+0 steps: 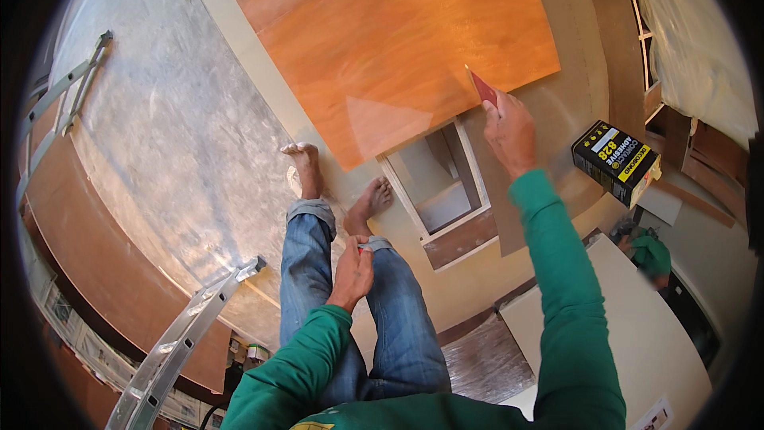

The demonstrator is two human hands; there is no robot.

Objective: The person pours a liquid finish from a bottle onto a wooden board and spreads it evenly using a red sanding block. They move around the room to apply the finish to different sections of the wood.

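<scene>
Over the near right part of an orange-brown wood sheet (414, 32), my right hand (511, 131) is closed around a flat dark red piece (483, 89). This piece tapers toward the sheet and ends in a pale tip at or just above its glossy surface. Too little of it shows to name its kind. My left hand (352, 277) is closed in front of my knee, with a bit of red showing at the fingers. What it holds there is too small to make out. My bare feet stand on the pale board at the sheet's near left edge.
A rectangular frame opening (440, 179) lies just below the sheet. Right of it stands a black tin (616, 161) with yellow markings. Aluminium ladders (179, 342) are at the left, over a grey, streaked surface (183, 111). Another person's green sleeve (652, 253) shows at the right.
</scene>
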